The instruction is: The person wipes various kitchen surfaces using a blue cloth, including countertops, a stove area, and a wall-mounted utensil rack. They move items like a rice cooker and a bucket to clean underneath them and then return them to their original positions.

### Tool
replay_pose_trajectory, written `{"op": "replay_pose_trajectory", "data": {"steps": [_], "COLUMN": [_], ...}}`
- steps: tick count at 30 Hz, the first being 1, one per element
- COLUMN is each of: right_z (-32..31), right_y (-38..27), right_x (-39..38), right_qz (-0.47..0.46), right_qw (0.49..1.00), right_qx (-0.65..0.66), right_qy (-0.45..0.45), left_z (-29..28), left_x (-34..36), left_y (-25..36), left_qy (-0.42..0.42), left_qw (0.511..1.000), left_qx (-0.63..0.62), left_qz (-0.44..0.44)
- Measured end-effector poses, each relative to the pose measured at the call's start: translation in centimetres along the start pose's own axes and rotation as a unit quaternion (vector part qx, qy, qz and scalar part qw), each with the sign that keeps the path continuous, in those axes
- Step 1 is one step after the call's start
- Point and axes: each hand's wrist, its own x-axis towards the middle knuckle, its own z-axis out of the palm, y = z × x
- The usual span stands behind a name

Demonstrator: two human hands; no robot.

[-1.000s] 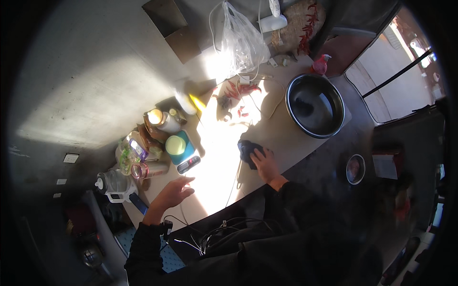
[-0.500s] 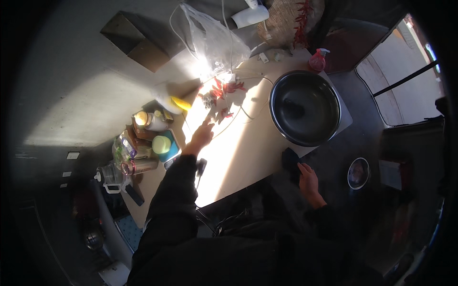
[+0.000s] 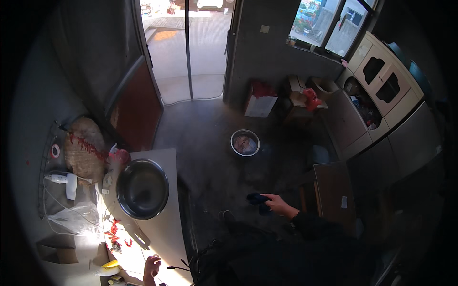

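Observation:
My right hand [image 3: 281, 206] is closed round a dark blue or black cloth [image 3: 257, 199], which hangs over the floor to the right of the table. Low on the left, my left hand [image 3: 152, 268] is over the sunlit table [image 3: 168, 233], its fingers curled. A pale spot shows at its fingertips, too small to name. Beyond that hand, red dried chillies [image 3: 113, 229] lie in the sunlight. A large dark metal basin [image 3: 143, 189] stands on the table's far part.
A metal bowl with crumpled cloth [image 3: 244, 143] sits on the floor ahead. Cardboard boxes [image 3: 296, 93] stand by the wall below the window, and a cream cabinet [image 3: 381, 78] is at the right. A brown wooden table [image 3: 334, 190] stands near my right arm. The glass door [image 3: 188, 52] is at the back.
My view has swung to the right, toward the door and cabinet. The right hand still holds the dark cloth. My left hand, stretched toward the chillies before, is now farther from them.

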Motion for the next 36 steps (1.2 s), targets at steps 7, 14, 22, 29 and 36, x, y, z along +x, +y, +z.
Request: {"op": "replay_pose_trajectory", "data": {"steps": [7, 14, 22, 29, 36], "right_z": [-9.2, -20.0, -34.6, -42.8, -51.3], "right_y": [1.7, 1.0, -0.2, -0.9, -0.2], "right_x": [2.6, 4.7, 2.6, 0.4, 1.7], "right_qz": [-0.068, -0.119, -0.134, -0.159, -0.146], "right_qw": [0.985, 0.965, 0.922, 0.843, 0.795], "right_qx": [0.109, 0.205, 0.305, 0.411, 0.404], "right_qy": [0.118, 0.108, 0.198, 0.31, 0.427], "left_z": [2.1, 7.1, 16.0, 26.3, 39.1], "left_x": [3.0, 11.5, 23.0, 36.3, 44.9], "left_y": [17.5, 42.1, 73.8, 94.5, 120.0], "left_qy": [-0.099, -0.156, -0.183, -0.159, -0.151], "left_qw": [0.982, 0.971, 0.901, 0.791, 0.728], "left_qx": [-0.096, -0.071, 0.151, 0.216, 0.168], "left_qz": [0.13, 0.167, 0.363, 0.55, 0.647]}}
